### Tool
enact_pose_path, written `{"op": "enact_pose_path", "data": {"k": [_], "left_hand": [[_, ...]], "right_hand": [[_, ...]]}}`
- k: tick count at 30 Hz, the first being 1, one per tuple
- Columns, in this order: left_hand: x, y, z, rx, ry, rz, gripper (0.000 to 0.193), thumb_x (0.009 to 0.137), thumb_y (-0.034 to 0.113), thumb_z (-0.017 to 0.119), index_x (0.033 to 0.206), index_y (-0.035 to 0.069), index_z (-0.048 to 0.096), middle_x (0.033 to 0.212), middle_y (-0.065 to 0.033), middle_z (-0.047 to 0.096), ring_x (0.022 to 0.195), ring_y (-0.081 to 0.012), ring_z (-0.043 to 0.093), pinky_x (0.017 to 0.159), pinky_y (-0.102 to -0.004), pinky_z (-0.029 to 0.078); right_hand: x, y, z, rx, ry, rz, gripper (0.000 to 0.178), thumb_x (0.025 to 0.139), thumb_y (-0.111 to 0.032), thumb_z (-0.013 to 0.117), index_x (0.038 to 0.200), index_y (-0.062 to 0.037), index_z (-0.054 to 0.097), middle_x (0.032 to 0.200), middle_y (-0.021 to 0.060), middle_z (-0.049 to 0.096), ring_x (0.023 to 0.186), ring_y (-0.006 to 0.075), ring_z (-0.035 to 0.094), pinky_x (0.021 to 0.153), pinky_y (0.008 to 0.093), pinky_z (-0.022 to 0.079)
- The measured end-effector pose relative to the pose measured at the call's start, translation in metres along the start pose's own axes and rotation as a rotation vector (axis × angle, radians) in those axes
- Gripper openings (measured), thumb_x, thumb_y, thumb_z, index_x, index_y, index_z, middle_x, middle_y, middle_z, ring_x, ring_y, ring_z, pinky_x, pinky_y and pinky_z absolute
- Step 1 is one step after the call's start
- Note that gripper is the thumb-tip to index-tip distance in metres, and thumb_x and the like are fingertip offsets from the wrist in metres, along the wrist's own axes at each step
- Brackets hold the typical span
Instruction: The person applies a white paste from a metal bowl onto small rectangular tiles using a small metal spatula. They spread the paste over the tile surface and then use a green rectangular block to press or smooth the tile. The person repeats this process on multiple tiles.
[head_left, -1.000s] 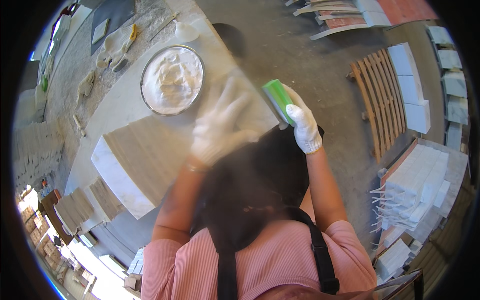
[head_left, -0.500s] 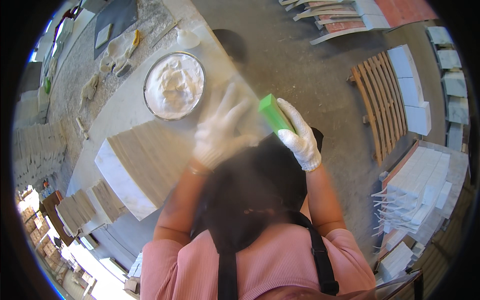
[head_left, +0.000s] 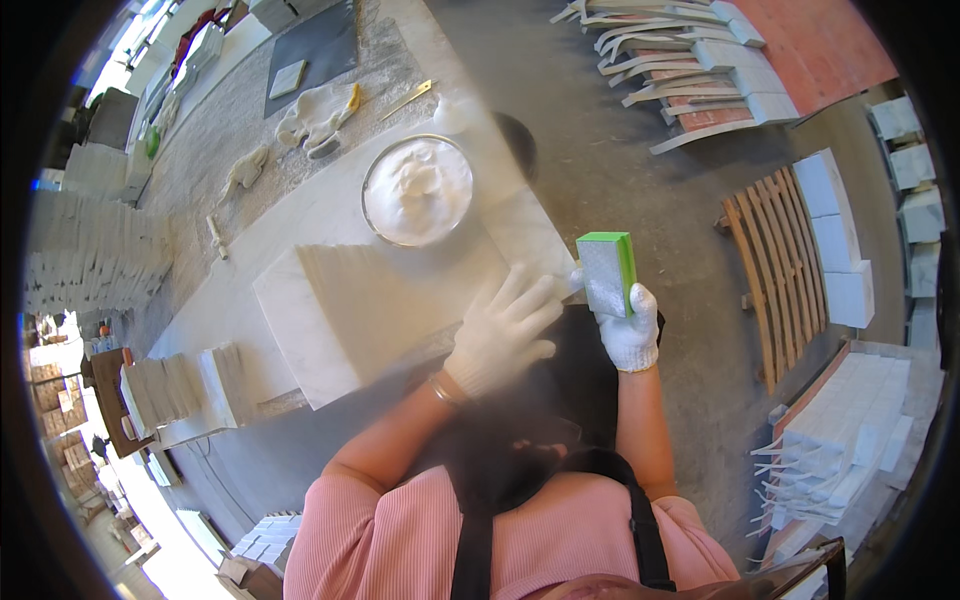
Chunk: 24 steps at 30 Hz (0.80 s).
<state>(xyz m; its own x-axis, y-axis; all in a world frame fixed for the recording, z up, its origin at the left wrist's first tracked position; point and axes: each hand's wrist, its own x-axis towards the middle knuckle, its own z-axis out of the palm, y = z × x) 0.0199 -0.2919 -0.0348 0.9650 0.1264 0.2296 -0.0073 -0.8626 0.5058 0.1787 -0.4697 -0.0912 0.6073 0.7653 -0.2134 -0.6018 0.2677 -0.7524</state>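
A white knit glove covers each of my hands. In my right hand [head_left: 630,335] is a sanding block [head_left: 606,274], green with a flat grey face, held upright just off the table's edge. My left hand [head_left: 505,330] is blurred by motion, its fingers spread and nothing in it, at the near edge of the stone-topped table. Beside it on the left lies a stack of pale marble tiles [head_left: 330,320]. Farther back stands a round bowl [head_left: 368,212] with a shiny rim, heaped with white powder [head_left: 420,185].
Behind the bowl are a small white container [head_left: 450,113], a yellow-handled tool [head_left: 408,100], crumpled gloves [head_left: 315,112] and a dark mat [head_left: 310,60]. To the right, a wooden pallet [head_left: 775,270] and stacked pale slabs [head_left: 845,400] stand on the floor.
My right hand has turned the sanding block, so its grey face now shows. My left hand has moved nearer to me, away from the bowl. The whole view has shifted.
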Motion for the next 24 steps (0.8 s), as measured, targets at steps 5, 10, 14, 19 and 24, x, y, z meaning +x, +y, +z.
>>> {"op": "enact_pose_path", "data": {"k": [5,10,14,19,24], "left_hand": [[-0.003,0.0,-0.009,-0.02,0.014,0.002,0.052,0.071,0.019,0.084,0.119,0.011,0.067,0.136,-0.002,0.058,0.131,-0.0316,0.054,0.094,-0.0441,0.052],[-0.007,-0.004,-0.005,-0.055,0.057,0.001,0.053,0.069,0.018,0.086,0.118,0.012,0.069,0.141,-0.0027,0.062,0.131,-0.0343,0.056,0.1,-0.047,0.052],[-0.014,-0.009,0.001,-0.1,0.065,-0.008,0.055,0.071,0.018,0.086,0.123,0.013,0.07,0.139,-0.0059,0.066,0.131,-0.0385,0.058,0.104,-0.0496,0.051],[-0.029,-0.009,-0.003,-0.392,0.183,-0.325,0.057,0.088,0.02,0.079,0.141,0.006,0.063,0.136,-0.0146,0.066,0.124,-0.0381,0.064,0.105,-0.0469,0.052],[-0.032,-0.007,-0.005,-1.256,0.187,-0.964,0.063,0.1,0.031,0.07,0.157,0.011,0.051,0.119,-0.0048,0.071,0.098,-0.0146,0.069,0.079,-0.0341,0.057]], "right_hand": [[-0.008,-0.033,0.008,-0.284,0.005,0.126,0.089,0.09,-0.058,0.069,0.152,0.0048,0.054,0.144,0.019,0.066,0.129,0.0302,0.066,0.113,0.0424,0.048],[-0.019,-0.041,0.0,-0.196,0.066,0.12,0.083,0.091,-0.055,0.069,0.146,0.0059,0.059,0.137,0.0212,0.07,0.124,0.032,0.07,0.109,0.0432,0.053],[-0.002,-0.025,0.009,-0.102,0.029,0.05,0.082,0.092,-0.052,0.07,0.148,0.006,0.057,0.142,0.0218,0.067,0.131,0.0337,0.066,0.116,0.0444,0.048],[0.025,-0.026,0.031,-0.309,-0.14,0.051,0.084,0.09,-0.044,0.072,0.153,0.0067,0.051,0.151,0.0202,0.061,0.137,0.0315,0.062,0.119,0.0432,0.044],[0.015,-0.024,0.044,-0.233,-0.147,0.027,0.078,0.091,-0.034,0.069,0.153,0.009,0.05,0.153,0.0212,0.059,0.141,0.031,0.058,0.122,0.0429,0.042]]}}
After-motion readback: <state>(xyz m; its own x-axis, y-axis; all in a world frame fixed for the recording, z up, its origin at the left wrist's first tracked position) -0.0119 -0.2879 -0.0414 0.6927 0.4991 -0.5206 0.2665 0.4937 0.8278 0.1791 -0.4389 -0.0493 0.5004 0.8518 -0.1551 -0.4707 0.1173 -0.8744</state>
